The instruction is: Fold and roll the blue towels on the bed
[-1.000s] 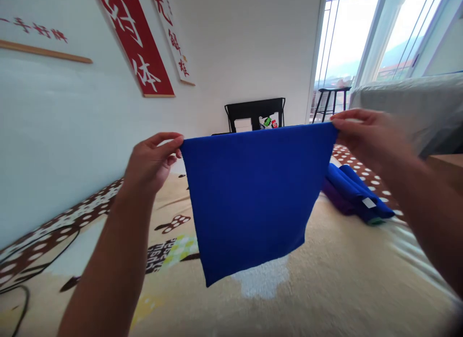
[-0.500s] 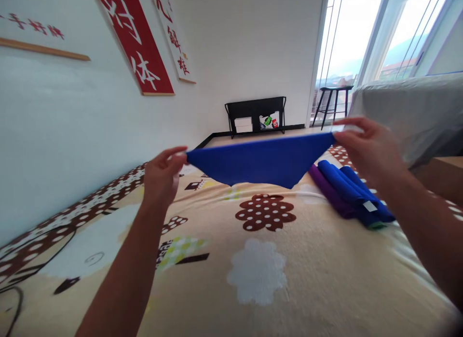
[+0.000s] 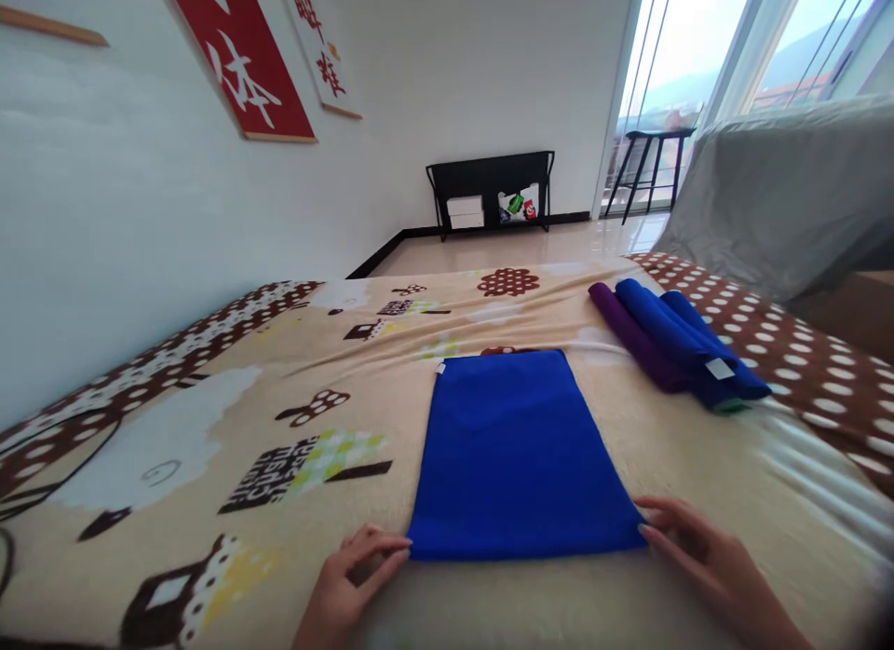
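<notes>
A blue towel [image 3: 521, 454] lies flat on the patterned blanket [image 3: 279, 529], with a small white tag at its far left corner. The thumb and fingers of my left hand [image 3: 353, 575] are closed on its near left corner. At the near right corner, my right hand [image 3: 709, 557] pinches the cloth between thumb and fingers. Beyond my right hand rest several rolled towels, among them a purple roll [image 3: 639, 343] and a blue roll [image 3: 670, 333] with a white tag.
A white wall with red hanging scrolls [image 3: 244, 73] runs along the left. Past the blanket's far edge stands a low black rack [image 3: 489, 180]. A dark stool [image 3: 649, 166] is by the window, and a grey covered piece of furniture [image 3: 789, 184] stands at the right.
Both hands have come down and toward me with the blue towel. It hung stretched in the air between them and now lies spread on the blanket, its near corners in my fingers.
</notes>
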Demonstrator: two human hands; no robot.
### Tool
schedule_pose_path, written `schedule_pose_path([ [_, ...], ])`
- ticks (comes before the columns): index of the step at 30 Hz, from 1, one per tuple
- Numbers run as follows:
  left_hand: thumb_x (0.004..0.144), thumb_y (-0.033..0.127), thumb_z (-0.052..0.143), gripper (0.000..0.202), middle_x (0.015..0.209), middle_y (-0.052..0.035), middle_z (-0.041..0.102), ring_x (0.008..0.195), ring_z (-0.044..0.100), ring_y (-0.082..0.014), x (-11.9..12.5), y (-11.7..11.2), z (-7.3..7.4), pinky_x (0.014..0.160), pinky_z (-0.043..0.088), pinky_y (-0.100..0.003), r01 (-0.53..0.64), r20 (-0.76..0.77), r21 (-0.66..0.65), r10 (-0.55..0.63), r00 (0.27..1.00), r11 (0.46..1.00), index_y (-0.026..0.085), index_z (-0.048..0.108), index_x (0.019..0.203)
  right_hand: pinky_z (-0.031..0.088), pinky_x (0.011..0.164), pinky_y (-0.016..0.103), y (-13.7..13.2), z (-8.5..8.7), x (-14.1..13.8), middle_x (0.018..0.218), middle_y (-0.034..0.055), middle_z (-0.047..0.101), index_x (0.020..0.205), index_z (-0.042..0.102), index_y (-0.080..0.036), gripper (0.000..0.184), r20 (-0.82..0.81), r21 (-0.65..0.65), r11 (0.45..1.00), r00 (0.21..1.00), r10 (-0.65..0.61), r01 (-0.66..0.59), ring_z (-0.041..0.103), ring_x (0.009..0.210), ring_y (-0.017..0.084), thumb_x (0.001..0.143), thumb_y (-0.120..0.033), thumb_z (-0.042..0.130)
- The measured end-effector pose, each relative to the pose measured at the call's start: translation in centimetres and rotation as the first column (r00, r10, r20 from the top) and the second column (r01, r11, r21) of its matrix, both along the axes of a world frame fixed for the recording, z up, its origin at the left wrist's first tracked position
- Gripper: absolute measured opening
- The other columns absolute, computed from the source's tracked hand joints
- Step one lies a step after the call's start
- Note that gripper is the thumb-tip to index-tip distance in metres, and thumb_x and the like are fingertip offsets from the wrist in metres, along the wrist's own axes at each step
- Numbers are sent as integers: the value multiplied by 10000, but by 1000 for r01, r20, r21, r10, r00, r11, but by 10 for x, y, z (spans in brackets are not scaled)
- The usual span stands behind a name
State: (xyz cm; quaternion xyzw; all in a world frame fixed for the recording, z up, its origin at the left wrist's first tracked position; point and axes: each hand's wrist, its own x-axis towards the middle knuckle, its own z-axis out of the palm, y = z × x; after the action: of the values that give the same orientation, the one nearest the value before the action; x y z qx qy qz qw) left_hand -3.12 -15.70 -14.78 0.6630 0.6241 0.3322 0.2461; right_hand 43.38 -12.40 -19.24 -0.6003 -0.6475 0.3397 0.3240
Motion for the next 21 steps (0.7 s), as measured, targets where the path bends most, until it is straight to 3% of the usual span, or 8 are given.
schedule_pose_path([
  [3, 772, 462, 706, 240, 825, -29, 757, 765, 717, -192, 11, 6, 8, 713, 574, -253, -72, 178, -43, 78, 981, 996, 257, 750, 889, 539, 666, 230, 6, 6, -2, 790, -13, 705, 1150, 662, -293, 436, 61, 38, 999, 997, -39, 37, 663, 692, 143, 838, -590, 587],
  [6, 736, 436, 747, 240, 775, -18, 737, 709, 703, -172, 13, 3, 7, 682, 567, -221, -112, 215, 12, 107, 971, 994, 229, 712, 854, 549, 751, 244, 6, 7, 3, 795, -22, 713, 1147, 661, -305, 442, 101, 125, 990, 992, -82, 69, 688, 771, 155, 820, -598, 609],
  [10, 707, 424, 779, 254, 786, -8, 739, 694, 710, -165, 0, -12, -9, 709, 586, -222, -177, 245, 52, 159, 956, 983, 235, 702, 858, 576, 824, 294, -3, -5, 17, 852, -10, 744, 1134, 685, -312, 452, 186, 204, 977, 977, -99, 60, 719, 878, 203, 794, -606, 638],
  [13, 693, 430, 791, 259, 840, -14, 754, 720, 733, -192, -9, -23, -23, 730, 616, -263, -155, 273, 26, 143, 951, 988, 252, 720, 867, 597, 828, 344, -9, -17, 26, 884, -6, 753, 1131, 704, -327, 443, 291, 299, 954, 950, -115, 24, 697, 1005, 252, 798, -608, 626],
  [17, 718, 439, 775, 211, 857, 5, 747, 728, 742, -193, -11, -30, -37, 742, 630, -285, -156, 230, 106, 128, 965, 982, 304, 746, 877, 619, 782, 336, -14, -25, 29, 882, -39, 753, 1131, 708, -362, 380, 386, 408, 912, 914, -128, -45, 679, 1053, 250, 834, -570, 593],
  [21, 740, 458, 756, 154, 770, 23, 727, 712, 710, -172, -10, -32, -41, 681, 622, -261, -123, 5, 285, 127, 992, 951, 339, 759, 838, 622, 767, 318, -18, -25, 33, 878, -40, 752, 1126, 714, -371, 366, 418, 411, 909, 901, -116, -74, 690, 1027, 242, 829, -553, 603],
])
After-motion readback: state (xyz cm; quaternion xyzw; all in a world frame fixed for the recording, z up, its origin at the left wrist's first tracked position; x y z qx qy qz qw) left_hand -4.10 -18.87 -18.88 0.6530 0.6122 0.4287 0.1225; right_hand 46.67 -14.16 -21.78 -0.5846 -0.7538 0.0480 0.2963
